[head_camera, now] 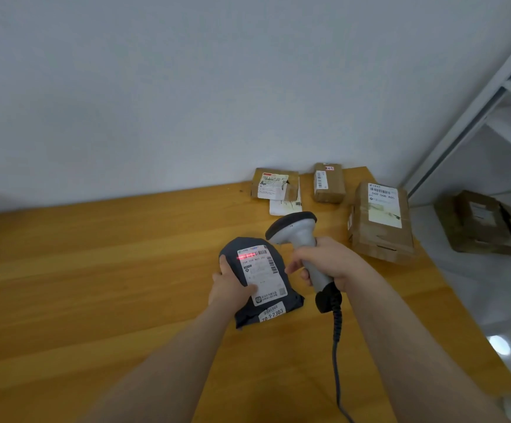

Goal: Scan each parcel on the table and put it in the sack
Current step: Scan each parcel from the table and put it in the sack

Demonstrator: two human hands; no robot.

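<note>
My left hand (229,285) grips the left edge of a dark grey poly-bag parcel (287,280) with a white shipping label, held over the wooden table (95,285). My right hand (330,262) grips the handle of a grey barcode scanner (294,232), whose head points down at the parcel. A red scan line glows on the label's top left near the barcode. Three cardboard parcels lie at the table's far right: a flat one (274,184), a small upright one (329,183) and a large one (381,222). No sack is in view.
A white envelope (284,204) lies under the flat box. The scanner's black coiled cable (336,346) hangs toward the table's near edge. Right of the table stands a white metal shelf (507,96), with a cardboard box (486,224) on the pale floor beneath.
</note>
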